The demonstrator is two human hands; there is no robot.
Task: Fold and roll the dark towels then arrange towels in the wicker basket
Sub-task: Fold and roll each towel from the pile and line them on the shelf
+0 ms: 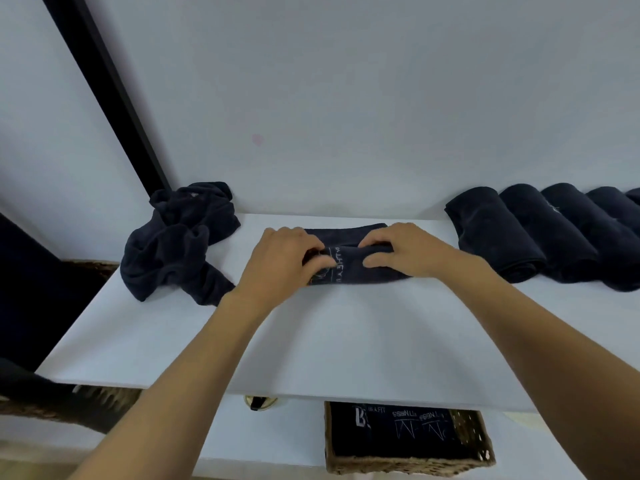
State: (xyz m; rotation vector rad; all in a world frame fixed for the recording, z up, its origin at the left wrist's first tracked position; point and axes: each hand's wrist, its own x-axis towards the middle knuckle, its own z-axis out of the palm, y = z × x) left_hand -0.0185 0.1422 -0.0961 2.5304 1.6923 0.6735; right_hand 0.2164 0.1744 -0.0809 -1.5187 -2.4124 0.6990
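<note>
A dark folded towel with pale printed lettering lies across the middle of the white table, partly rolled. My left hand grips its left part with curled fingers. My right hand grips its right part the same way. A crumpled heap of dark towels lies at the back left of the table. Several rolled dark towels lie side by side at the back right. A wicker basket holding dark towels with printed lettering stands below the table's front edge.
A white wall rises right behind the table. A black post slants up at the left. A dark cloth and another wicker piece show at the lower left. A small round gold object peeks from under the table edge.
</note>
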